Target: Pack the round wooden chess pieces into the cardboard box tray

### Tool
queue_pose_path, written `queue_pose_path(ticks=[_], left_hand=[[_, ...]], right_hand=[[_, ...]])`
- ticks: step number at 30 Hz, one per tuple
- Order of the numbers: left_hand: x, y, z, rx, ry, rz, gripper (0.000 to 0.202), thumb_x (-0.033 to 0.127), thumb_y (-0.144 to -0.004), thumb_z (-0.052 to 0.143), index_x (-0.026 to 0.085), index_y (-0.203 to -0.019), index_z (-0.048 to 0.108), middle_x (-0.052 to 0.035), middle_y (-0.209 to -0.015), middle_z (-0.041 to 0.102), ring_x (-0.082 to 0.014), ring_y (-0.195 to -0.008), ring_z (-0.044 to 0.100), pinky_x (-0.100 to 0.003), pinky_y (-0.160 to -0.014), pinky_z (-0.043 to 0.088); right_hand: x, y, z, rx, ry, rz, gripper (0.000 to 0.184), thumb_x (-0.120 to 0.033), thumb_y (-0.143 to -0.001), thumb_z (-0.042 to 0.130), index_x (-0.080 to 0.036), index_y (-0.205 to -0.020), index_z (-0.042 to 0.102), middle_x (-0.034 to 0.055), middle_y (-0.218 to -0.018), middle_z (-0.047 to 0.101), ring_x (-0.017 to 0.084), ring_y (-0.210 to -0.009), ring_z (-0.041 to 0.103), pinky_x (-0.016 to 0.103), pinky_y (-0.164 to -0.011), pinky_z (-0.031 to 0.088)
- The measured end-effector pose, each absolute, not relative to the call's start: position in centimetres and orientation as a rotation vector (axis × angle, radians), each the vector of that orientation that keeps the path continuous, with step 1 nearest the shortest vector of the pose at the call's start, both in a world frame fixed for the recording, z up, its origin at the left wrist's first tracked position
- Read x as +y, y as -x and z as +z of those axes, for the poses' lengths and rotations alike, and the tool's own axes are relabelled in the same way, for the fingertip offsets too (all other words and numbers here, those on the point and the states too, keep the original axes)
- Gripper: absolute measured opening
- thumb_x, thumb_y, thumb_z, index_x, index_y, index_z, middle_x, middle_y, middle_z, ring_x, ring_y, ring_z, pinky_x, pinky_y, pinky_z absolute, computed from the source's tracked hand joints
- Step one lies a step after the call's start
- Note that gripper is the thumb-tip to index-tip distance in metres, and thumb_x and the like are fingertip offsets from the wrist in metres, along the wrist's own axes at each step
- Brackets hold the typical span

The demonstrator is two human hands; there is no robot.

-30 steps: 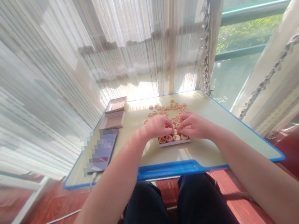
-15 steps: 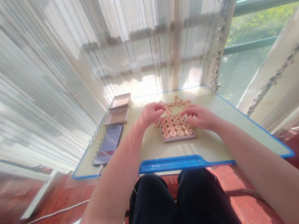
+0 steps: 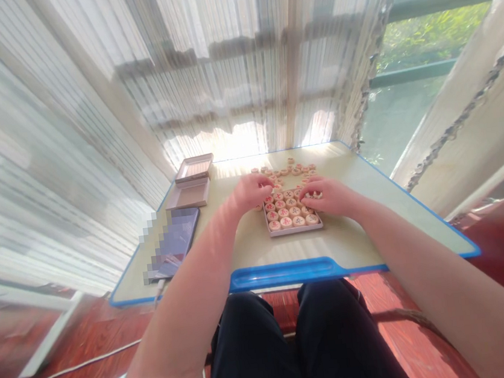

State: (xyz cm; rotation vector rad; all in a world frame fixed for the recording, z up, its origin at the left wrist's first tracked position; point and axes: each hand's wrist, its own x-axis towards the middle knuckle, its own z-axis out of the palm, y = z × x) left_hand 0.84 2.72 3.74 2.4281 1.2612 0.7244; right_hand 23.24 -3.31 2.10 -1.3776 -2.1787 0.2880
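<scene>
A shallow open box [image 3: 295, 231] stands on the table, filled with rows of round wooden Chinese chess pieces [image 3: 286, 222] marked in red or dark characters. At its far left corner is my left hand [image 3: 251, 192], fingers curled and closed; whatever is between the fingertips is hidden. My right hand [image 3: 331, 197] reaches over the right side of the box. Its thumb and fingers close around a piece at the right-hand columns, partly covering it. Loose Chinese chess pieces [image 3: 296, 171] lie scattered beyond the box, a few beside my hands.
Two shallow box parts, an upper one [image 3: 194, 167] and a lower one [image 3: 187, 194], lie at the table's far left. Nearer is a dark tablet [image 3: 178, 237] with a white cable. The table [image 3: 245, 247] has a blue rim and front tray [image 3: 284, 273]. Curtains hang behind.
My right hand has moved left and in over the box, its fingers curling down onto the pieces. My left hand stays near the far left corner. The whole view has shifted slightly.
</scene>
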Motion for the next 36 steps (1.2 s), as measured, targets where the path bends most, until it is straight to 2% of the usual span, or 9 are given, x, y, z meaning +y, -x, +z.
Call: queue_pose_path(ticks=[14, 19, 26, 32, 36], left_hand=[[2.8, -0.7, 3.8, 1.292, -2.457, 0.723, 0.03, 0.019, -0.068, 0.046, 0.017, -0.081, 0.073, -0.0003, -0.082, 0.07, -0.0139, -0.076, 0.061, -0.021, -0.072, 0.048], [2.8, -0.7, 3.7, 1.327, -2.45, 0.694, 0.031, 0.019, -0.069, 0.046, 0.017, -0.084, 0.073, 0.0001, -0.085, 0.071, -0.0142, -0.078, 0.062, -0.022, -0.076, 0.049], [3.3, -0.2, 3.6, 1.392, -2.361, 0.678, 0.035, 0.016, -0.07, 0.045, 0.019, -0.092, 0.072, -0.0004, -0.097, 0.072, -0.0159, -0.091, 0.064, -0.023, -0.086, 0.049], [3.1, 0.4, 4.4, 1.461, -2.338, 0.65, 0.036, 0.015, -0.07, 0.044, 0.018, -0.092, 0.072, -0.0006, -0.097, 0.072, -0.0157, -0.09, 0.064, -0.024, -0.089, 0.048], [3.0, 0.2, 4.3, 1.455, -2.345, 0.643, 0.035, 0.015, -0.07, 0.044, 0.019, -0.089, 0.073, 0.0007, -0.095, 0.072, -0.0152, -0.089, 0.065, -0.022, -0.086, 0.049]], right_hand=[[-3.2, -23.8, 2.2, -2.097, 1.375, 0.279, 0.019, -0.02, -0.072, 0.054, -0.019, -0.078, 0.072, 0.0035, -0.081, 0.059, 0.014, -0.07, 0.053, 0.027, -0.07, 0.043], [-2.5, -24.1, 1.6, -2.017, 1.437, 0.193, 0.022, -0.021, -0.076, 0.051, -0.018, -0.086, 0.071, 0.0032, -0.079, 0.059, 0.014, -0.065, 0.052, 0.028, -0.067, 0.044], [-2.1, -23.7, 0.9, -2.027, 1.368, 0.134, 0.025, -0.028, -0.084, 0.047, -0.018, -0.091, 0.069, 0.0066, -0.087, 0.059, 0.017, -0.074, 0.055, 0.031, -0.074, 0.045], [-2.0, -23.7, 0.9, -1.966, 1.327, 0.116, 0.026, -0.035, -0.084, 0.05, -0.019, -0.09, 0.069, 0.0074, -0.089, 0.06, 0.02, -0.083, 0.057, 0.035, -0.08, 0.046], [-1.7, -23.8, 0.7, -1.988, 1.281, 0.119, 0.025, -0.033, -0.083, 0.051, -0.019, -0.088, 0.07, 0.0074, -0.087, 0.06, 0.021, -0.088, 0.057, 0.037, -0.086, 0.045]])
